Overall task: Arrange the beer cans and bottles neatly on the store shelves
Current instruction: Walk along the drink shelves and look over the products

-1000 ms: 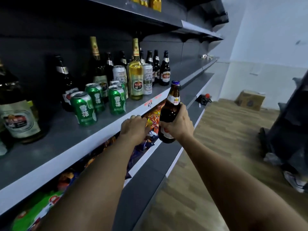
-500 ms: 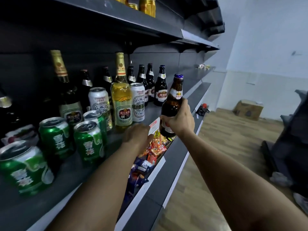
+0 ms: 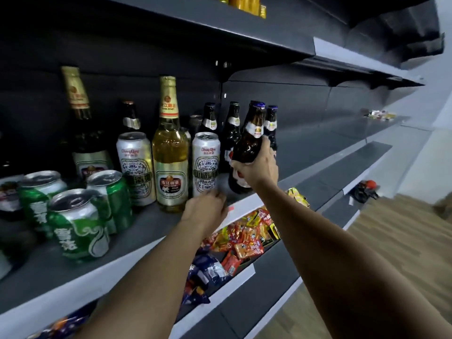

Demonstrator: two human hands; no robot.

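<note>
dark store shelving (image 3: pixel 318 148) carries beer along its middle shelf, tall bottles behind white and green cans. right hand (image 3: pixel 256 167) grasps a brown bottle (image 3: pixel 247 152) by its body, tilted near the shelf's front edge beside matching bottles (image 3: pixel 231 133). left hand (image 3: pixel 208 209) sits loosely curled, holding nothing. best stood upright, label forward, without nudging neighbours.
</note>
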